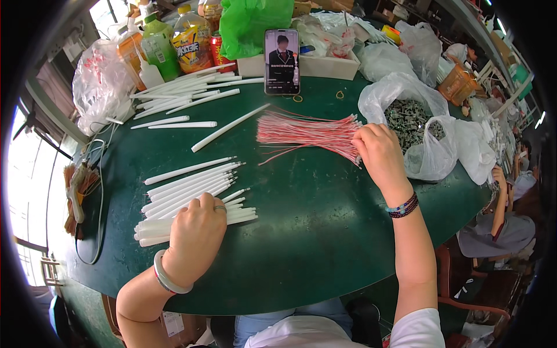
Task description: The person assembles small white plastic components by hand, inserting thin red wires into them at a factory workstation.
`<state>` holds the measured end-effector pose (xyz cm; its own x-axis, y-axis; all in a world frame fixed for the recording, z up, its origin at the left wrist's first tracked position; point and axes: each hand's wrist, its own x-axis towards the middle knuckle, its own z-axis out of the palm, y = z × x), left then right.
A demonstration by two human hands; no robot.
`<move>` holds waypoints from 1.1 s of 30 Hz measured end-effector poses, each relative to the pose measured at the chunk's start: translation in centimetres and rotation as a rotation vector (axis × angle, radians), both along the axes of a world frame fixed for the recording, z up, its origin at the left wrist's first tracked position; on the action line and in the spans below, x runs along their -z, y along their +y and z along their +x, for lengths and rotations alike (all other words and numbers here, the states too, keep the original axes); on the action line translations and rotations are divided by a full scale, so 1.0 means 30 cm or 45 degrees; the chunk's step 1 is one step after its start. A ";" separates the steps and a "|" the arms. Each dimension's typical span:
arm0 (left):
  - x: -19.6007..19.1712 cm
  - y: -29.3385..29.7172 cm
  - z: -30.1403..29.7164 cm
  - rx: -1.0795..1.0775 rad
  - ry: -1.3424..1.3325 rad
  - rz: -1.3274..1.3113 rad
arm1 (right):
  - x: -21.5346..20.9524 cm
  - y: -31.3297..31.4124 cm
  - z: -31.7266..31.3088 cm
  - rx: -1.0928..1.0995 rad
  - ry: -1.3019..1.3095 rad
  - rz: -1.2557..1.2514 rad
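Observation:
My left hand [199, 228] curls over a pile of slim white plastic tubes [155, 229] at the near left, its fingertips hidden beneath it. Thin metal ends stick out of the right tips of several tubes beside that hand. Right of centre lies a flat bundle of red and white wires [301, 129], running left to right. At the bundle's right end my right hand [378, 152] is closed in a pinch on the wire ends, where small pale connectors show. One longer white tube [229, 129] lies apart, left of the wires.
A clear plastic bag [377, 95] of small dark parts stands open just right of my right hand. At the back are a propped phone [282, 62], bottles [159, 46], a green bag [255, 26] and more white tubes [180, 93]. A co-worker [502, 226] sits at the far right.

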<state>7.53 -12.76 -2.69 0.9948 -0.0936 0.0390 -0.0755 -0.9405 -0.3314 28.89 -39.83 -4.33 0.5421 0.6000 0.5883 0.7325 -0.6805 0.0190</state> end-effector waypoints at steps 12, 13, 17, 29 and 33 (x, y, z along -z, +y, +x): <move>-0.026 -0.026 -0.015 0.079 -0.147 0.038 | -0.036 -0.047 -0.031 -0.110 0.395 0.123; -0.035 -0.039 -0.022 0.211 -0.255 0.050 | -0.056 -0.052 -0.039 -0.110 0.395 0.123; -0.049 -0.054 -0.025 0.229 -0.148 -0.191 | -0.114 -0.055 -0.070 -0.028 0.601 0.303; -0.050 -0.047 -0.027 0.315 0.139 -0.294 | 0.002 0.187 -0.236 -0.536 0.817 -0.053; -0.077 -0.040 -0.030 0.274 0.093 -0.347 | -0.010 0.172 -0.253 -0.652 0.883 -0.092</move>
